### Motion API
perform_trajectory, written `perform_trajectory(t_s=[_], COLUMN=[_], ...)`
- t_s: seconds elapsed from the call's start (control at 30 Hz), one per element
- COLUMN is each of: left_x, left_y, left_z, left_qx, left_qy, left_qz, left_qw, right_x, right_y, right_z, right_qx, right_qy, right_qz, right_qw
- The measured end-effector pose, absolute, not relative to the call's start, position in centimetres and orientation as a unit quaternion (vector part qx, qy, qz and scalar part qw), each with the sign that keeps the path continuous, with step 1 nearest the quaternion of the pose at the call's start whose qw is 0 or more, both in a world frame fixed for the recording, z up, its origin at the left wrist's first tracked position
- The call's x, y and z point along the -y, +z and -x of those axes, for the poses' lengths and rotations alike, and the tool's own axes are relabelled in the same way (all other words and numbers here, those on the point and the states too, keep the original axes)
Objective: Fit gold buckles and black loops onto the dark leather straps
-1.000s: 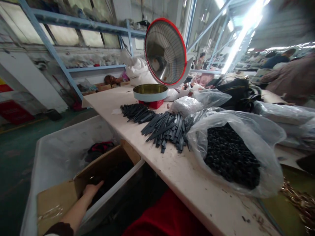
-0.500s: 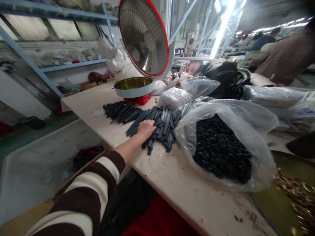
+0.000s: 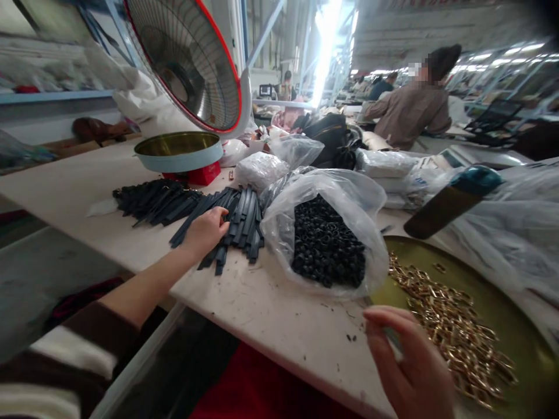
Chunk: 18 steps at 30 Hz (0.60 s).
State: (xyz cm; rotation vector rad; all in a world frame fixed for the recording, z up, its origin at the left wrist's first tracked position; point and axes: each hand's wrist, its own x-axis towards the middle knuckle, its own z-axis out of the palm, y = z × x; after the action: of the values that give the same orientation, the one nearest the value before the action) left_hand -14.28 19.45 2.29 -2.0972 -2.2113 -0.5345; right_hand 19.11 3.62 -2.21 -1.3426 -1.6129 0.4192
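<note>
On a pile of flat black straps (image 3: 244, 218), my left hand (image 3: 207, 233) rests with its fingers curled over the pieces. Its fingertips are partly hidden, so how many straps it grips is unclear. My right hand (image 3: 408, 364) is at the lower right, beside a round olive-gold tray (image 3: 489, 285) of gold metal buckles (image 3: 454, 326). The tips of its thumb and index finger come together in a pinch; anything between them is too small to make out. Between the hands stands an open clear plastic bag (image 3: 279, 244) filled with small black loops (image 3: 327, 241).
A red-rimmed heater (image 3: 187, 64) stands behind a shallow round tin (image 3: 179, 152) on a red box (image 3: 205, 173). A dark bottle with a teal lid (image 3: 454, 201) leans behind the tray. Wrapped packages (image 3: 384, 163) lie farther back. A co-worker (image 3: 413, 110) is beyond the table.
The view has swung to the right, bringing more of the tray and the bottle into sight. My right hand has come into view at the lower right. My left hand stays at the straps.
</note>
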Motion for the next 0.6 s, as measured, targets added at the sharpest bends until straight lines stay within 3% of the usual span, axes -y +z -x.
perform_trajectory(t_s=[0.07,0.17,0.27,0.43,0.53,0.6], left_x=[-16.6,-11.5,-7.2,-3.1,-2.5,-2.7], left_y=[3.9,4.4,2.7,-0.3,-1.1,-1.7], left_z=[12.3,8.7,5.7,3.8,3.3,2.6], left_qx=[0.696,0.621,0.576,0.493,0.394,0.364], left_qy=[-0.272,-0.415,-0.466,-0.384,-0.275,-0.243], left_qz=[0.663,0.576,0.48,0.471,0.387,0.312], left_qw=[-0.043,-0.332,-0.47,-0.623,-0.787,-0.843], right_x=[-4.7,-5.1,-4.5,-4.7,-4.9,-5.3], right_y=[-3.6,-4.7,-4.7,-4.6,-4.5,-4.3], right_z=[-17.7,-15.1,-13.9,-16.4,-17.5,-17.3], right_qx=[0.623,0.543,0.469,0.352,0.394,0.467], right_qy=[0.297,0.518,0.607,0.628,0.623,0.611], right_qz=[0.559,0.492,0.441,0.473,0.491,0.49], right_qw=[0.46,0.441,0.466,0.508,0.464,0.411])
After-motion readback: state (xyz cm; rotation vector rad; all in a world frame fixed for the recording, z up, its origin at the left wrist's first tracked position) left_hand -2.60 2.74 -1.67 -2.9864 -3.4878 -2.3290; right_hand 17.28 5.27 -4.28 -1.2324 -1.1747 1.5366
